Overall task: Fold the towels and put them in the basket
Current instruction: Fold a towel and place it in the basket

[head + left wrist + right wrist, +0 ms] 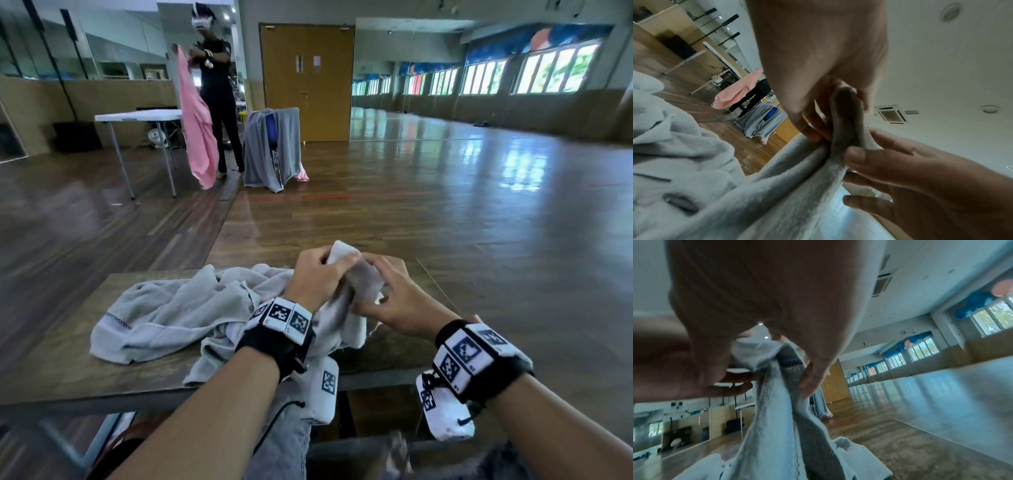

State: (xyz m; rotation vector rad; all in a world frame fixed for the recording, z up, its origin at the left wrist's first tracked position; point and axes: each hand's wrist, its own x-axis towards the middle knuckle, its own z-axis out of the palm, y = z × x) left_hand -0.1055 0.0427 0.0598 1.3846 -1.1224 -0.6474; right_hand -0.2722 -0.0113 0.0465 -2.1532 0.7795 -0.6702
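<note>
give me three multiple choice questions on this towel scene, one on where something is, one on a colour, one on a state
1. Where does most of the grey towel lie?
A. on the wooden table
B. on the floor
C. over a chair

2. What colour is the cloth held up by the person in the background?
A. green
B. pink
C. yellow

3. What state is the grey towel in?
A. neatly folded
B. rolled into a tube
C. crumpled, with one end lifted by both hands

Answers:
1. A, the head view shows its bulk spread on the wooden table.
2. B, the hanging cloth is plainly pink.
3. C, the left hand and right hand both grip a raised end while the rest lies bunched.
</note>
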